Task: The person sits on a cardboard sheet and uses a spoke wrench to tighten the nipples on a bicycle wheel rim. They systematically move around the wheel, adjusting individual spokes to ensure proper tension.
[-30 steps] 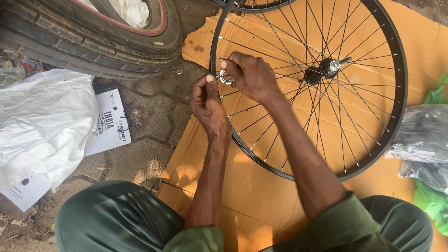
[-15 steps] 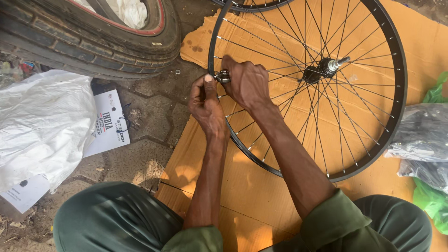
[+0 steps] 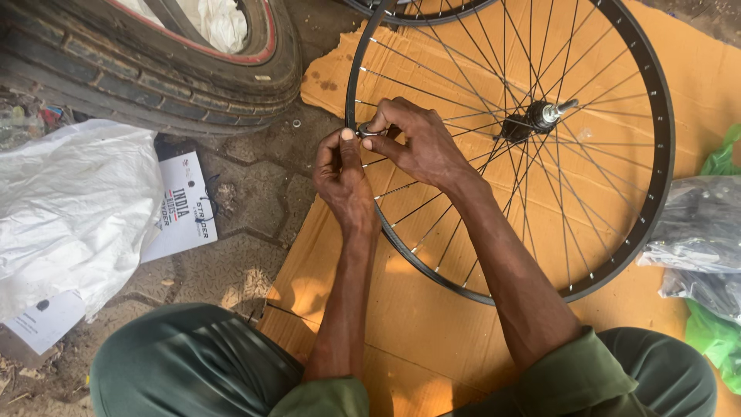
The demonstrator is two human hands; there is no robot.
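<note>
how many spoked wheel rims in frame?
2. One black rim lies on the cardboard, both hands at its left edge. A second rim peeks in at top, mostly cut off.

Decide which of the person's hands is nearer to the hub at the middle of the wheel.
Right. The right hand reaches in over the spokes, closer to the hub. The left hand sits at the rim, farther away.

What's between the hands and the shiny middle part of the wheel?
In the head view, only thin spokes cross the gap between the two hands at the black rim and the hub, with brown cardboard underneath.
</note>
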